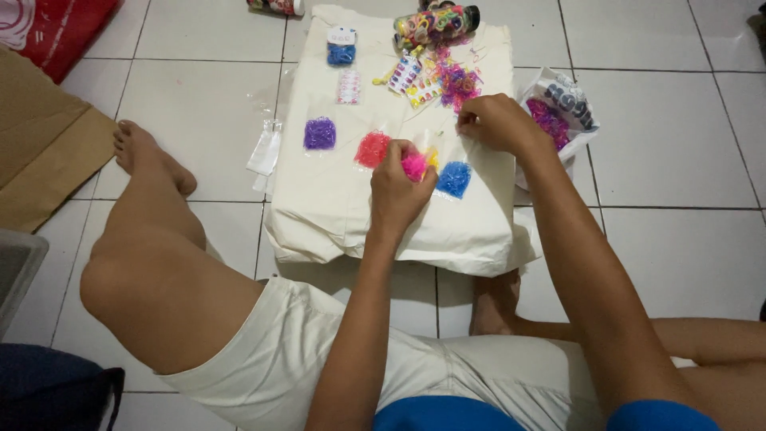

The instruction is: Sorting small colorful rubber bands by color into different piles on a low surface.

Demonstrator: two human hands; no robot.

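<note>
A person sits on the tiled floor (678,239) before a cream cloth (335,199) spread flat. The left hand (396,191) is closed around a clump of pink bands (414,166), pinched at the fingertips just above the cloth, with a bit of yellow showing beside it. The right hand (496,121) is curled narrow, fingertips pressed together at the edge of a loose pile of mixed bands (459,82); whether it grips anything there is hard to tell.

To do the sorting well, it seems best to keep the pink clump compact in the left hand and pick only a few bands at a time with the right, so colours do not tangle.

Small clear bags lie on the cloth, each with one colour: a purple bag (320,133), a red-pink bag (372,149) just left of the left hand, a blue bag (455,179) just right of it, and a darker blue bag (341,49) near the far edge. A clear tub (437,21) at the top holds mixed colours, and a white plastic bag (558,108) off the cloth's right edge holds magenta bands
</note>
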